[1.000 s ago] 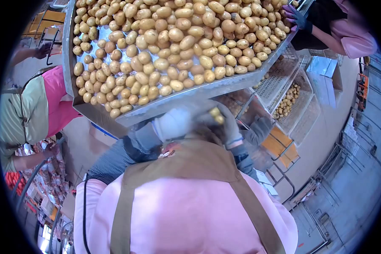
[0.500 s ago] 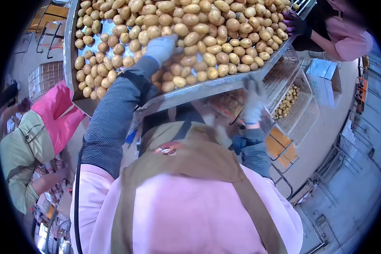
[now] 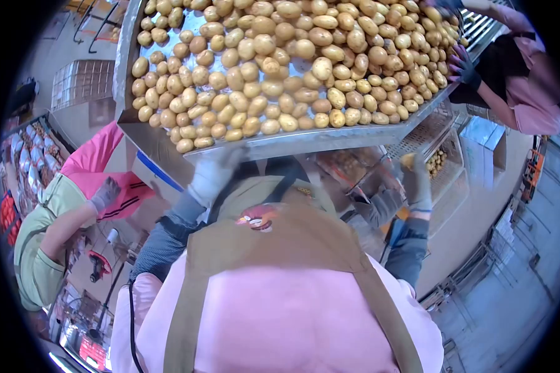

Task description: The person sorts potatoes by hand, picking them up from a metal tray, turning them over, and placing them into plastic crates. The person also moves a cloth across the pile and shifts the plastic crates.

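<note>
Many potatoes [image 3: 280, 87] lie on a metal sorting table [image 3: 330, 138] with a raised edge. My left hand [image 3: 218, 171], in a pale glove, is blurred just below the near edge of the table; its fingers and anything in them cannot be made out. My right hand [image 3: 415, 177], also gloved, is out to the right, short of a crate with potatoes. A yellowish potato [image 3: 407, 161] shows at its fingers, which are closed on it.
At the upper right a co-worker's gloved hand [image 3: 463, 67] reaches to the table's edge. A crate [image 3: 445, 180] holds potatoes, beside a blue-white box [image 3: 482, 140]. Another person [image 3: 59, 230] stands at the left, near a wire-sided container [image 3: 84, 84].
My left hand has drawn back from among the potatoes to below the table's edge. My right hand has moved right, now with a potato. The view has shifted somewhat.
</note>
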Tool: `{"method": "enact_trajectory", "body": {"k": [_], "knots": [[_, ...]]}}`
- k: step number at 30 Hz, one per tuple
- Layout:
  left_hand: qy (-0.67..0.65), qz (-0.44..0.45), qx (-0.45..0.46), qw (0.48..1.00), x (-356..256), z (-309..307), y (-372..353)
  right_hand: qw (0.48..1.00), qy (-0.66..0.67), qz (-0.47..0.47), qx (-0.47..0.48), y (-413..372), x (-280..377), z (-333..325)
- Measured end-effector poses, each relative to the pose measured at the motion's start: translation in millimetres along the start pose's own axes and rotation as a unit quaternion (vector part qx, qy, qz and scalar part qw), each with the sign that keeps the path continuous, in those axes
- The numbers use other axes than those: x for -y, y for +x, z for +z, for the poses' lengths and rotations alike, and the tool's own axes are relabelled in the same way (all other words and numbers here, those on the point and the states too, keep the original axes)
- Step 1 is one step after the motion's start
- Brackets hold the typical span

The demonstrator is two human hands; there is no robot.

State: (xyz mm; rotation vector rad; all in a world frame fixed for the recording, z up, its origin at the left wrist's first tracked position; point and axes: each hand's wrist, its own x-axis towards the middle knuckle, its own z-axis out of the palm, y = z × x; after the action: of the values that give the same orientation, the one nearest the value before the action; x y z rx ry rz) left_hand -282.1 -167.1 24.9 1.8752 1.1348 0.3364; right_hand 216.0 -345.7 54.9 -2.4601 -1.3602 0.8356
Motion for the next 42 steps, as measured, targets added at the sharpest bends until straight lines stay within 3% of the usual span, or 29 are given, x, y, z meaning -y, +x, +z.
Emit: {"method": "enact_trajectory", "body": {"k": [1,2,5,6,7,9,12,14,16,17,18,19,20,21,22,23,24,25,26,27,28,31,32,33,35,36,38,41,42], "knots": [[-0.065,-0.095,-0.01,0.993,6,-5,-5,0.987,0.048,0.114,-0.098,9,-40,5],[-0.132,-0.188,-0.033,0.973,12,-11,-10,0.96,-0.014,0.187,-0.206,23,-28,-4],[-0.192,-0.268,-0.141,0.933,28,-22,-20,0.953,0.215,-0.02,-0.211,49,86,36],[-0.204,-0.252,-0.222,0.919,52,-11,-27,0.97,0.172,-0.074,-0.151,52,131,62],[-0.319,-0.317,-0.253,0.857,37,-23,-24,0.98,0.124,-0.127,-0.094,55,176,89],[-0.349,-0.246,-0.389,0.816,67,-15,-26,0.948,-0.048,-0.316,-0.018,64,265,127],[-0.126,-0.291,-0.466,0.826,87,-30,-25,0.874,-0.19,-0.43,-0.123,116,298,199],[-0.324,-0.288,-0.454,0.779,91,-48,-16,0.832,-0.209,-0.487,-0.163,166,318,217],[-0.4,-0.227,-0.43,0.777,104,-56,-6,0.808,-0.294,-0.49,-0.145,205,354,217],[-0.438,-0.199,-0.415,0.772,111,-60,0,0.777,-0.336,-0.499,-0.186,226,376,213],[-0.446,-0.181,-0.412,0.774,121,-62,6,0.786,-0.307,-0.503,-0.189,247,394,212],[-0.194,-0.185,-0.388,0.882,148,-60,8,0.763,-0.319,-0.518,-0.221,270,412,211],[0.084,-0.193,-0.381,0.9,176,-59,10,0.774,-0.295,-0.505,-0.243,279,430,209],[-0.11,-0.204,-0.409,0.883,180,-64,17,0.785,-0.269,-0.491,-0.265,280,448,205],[-0.299,-0.205,-0.421,0.831,183,-69,23,0.831,-0.227,-0.458,-0.22,275,466,210],[-0.495,-0.19,-0.411,0.742,175,-80,27,0.87,-0.184,-0.423,-0.173,260,486,222],[-0.661,-0.182,-0.409,0.602,167,-92,30,0.876,-0.222,-0.427,-0.023,240,489,254],[-0.468,-0.227,-0.435,0.735,178,-88,32,0.874,-0.178,-0.441,0.096,192,496,261],[-0.248,-0.261,-0.435,0.825,196,-79,31,0.865,-0.13,-0.433,0.217,143,503,267],[-0.307,-0.267,-0.441,0.8,190,-82,36,0.754,-0.277,-0.58,0.134,104,509,277],[-0.365,-0.272,-0.45,0.768,185,-85,42,0.751,-0.116,-0.648,0.046,104,458,312],[-0.479,-0.317,-0.438,0.692,158,-95,49,0.811,-0.238,-0.513,0.151,127,450,243],[-0.342,-0.347,-0.439,0.755,146,-94,49,0.824,-0.269,-0.495,0.063,143,424,234],[-0.276,-0.301,-0.482,0.775,148,-85,47,0.829,-0.299,-0.472,-0.026,161,390,228],[-0.137,-0.197,-0.56,0.793,158,-64,49,0.842,-0.279,-0.454,-0.078,183,341,196],[-0.077,-0.174,-0.564,0.803,134,-82,51,0.834,-0.296,-0.457,-0.084,182,332,186],[-0.04,-0.145,-0.49,0.859,123,-113,67,0.819,-0.328,-0.462,-0.096,176,322,175],[0.13,-0.089,-0.36,0.92,139,-150,123,0.875,-0.196,-0.434,-0.089,167,339,181],[0.204,-0.149,-0.251,0.934,142,-160,146,0.88,-0.128,-0.442,-0.116,171,350,183]]}}
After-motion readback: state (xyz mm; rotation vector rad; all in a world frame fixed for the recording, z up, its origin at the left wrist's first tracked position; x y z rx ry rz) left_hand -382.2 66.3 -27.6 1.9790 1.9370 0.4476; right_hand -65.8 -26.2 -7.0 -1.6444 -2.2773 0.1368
